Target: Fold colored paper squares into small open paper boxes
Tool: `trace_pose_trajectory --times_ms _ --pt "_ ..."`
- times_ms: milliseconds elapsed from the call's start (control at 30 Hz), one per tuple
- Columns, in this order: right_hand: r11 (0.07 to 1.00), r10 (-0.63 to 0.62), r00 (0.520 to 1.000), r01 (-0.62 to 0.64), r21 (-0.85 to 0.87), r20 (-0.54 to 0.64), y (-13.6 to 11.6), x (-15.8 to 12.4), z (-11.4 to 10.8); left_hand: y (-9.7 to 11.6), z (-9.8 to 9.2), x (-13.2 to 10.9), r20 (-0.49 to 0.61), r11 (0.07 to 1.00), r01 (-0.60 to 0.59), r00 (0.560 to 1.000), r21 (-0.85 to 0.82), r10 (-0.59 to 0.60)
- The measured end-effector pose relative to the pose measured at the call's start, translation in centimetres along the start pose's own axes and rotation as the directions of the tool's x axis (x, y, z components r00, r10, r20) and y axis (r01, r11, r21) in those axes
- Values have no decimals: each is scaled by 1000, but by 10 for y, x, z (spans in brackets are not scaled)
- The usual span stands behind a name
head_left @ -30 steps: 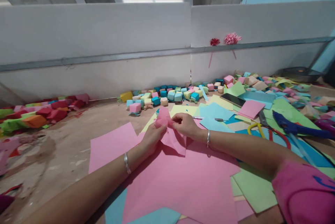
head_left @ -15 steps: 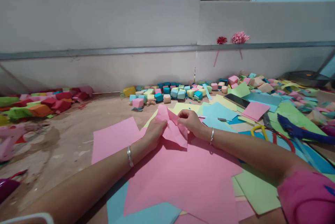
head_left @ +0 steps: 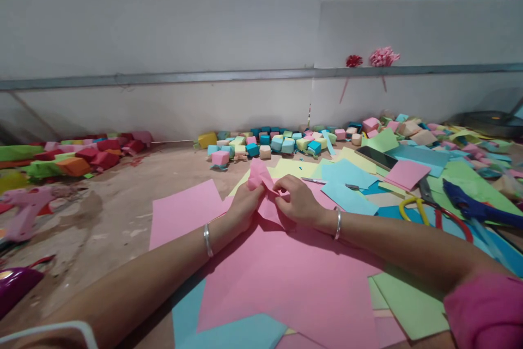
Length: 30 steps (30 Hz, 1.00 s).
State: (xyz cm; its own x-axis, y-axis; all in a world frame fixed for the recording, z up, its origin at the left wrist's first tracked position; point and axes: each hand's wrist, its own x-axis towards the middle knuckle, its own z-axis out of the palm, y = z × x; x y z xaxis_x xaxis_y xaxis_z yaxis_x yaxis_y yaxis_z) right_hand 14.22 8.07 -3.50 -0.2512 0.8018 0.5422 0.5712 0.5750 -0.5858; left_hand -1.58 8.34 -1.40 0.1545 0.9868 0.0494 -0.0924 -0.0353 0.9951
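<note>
My left hand (head_left: 243, 206) and my right hand (head_left: 297, 201) meet at the middle of the view, both pinched on one folded pink paper piece (head_left: 261, 177). Part of the piece sticks up between my fingers and part hangs under my right hand. Both wrists wear a silver bangle. Under my hands lies a big pink paper sheet (head_left: 286, 278), with another pink sheet (head_left: 183, 213) to its left.
Small folded paper cubes (head_left: 281, 142) line the white wall at the back. Loose blue, green and yellow sheets (head_left: 347, 175), a dark phone (head_left: 373, 157), yellow-handled scissors (head_left: 412, 208) and a blue glue gun (head_left: 474, 207) lie at the right. Red and green paper shapes (head_left: 73, 161) and a pink glue gun (head_left: 26, 210) lie at the left.
My hands have pressed the pink piece together; its wide flap seen half a second ago is now folded in. The view has shifted slightly left.
</note>
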Motion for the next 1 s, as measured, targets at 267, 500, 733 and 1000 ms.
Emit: trace_pose_trajectory --times_ms 267,500,733,1000 --pt "985 -43 998 50 -166 49 -6 -3 2 -13 -5 11 -26 1000 21 999 -19 -21" --pt "971 -72 996 80 -227 43 2 4 1 -11 -2 6 -23 998 51 998 39 -50" --pt "995 -58 996 52 -84 -62 4 7 0 -1 0 -5 16 977 -47 999 206 45" --pt "980 119 984 -95 173 -131 7 8 5 11 4 -10 -19 971 -46 998 236 52"
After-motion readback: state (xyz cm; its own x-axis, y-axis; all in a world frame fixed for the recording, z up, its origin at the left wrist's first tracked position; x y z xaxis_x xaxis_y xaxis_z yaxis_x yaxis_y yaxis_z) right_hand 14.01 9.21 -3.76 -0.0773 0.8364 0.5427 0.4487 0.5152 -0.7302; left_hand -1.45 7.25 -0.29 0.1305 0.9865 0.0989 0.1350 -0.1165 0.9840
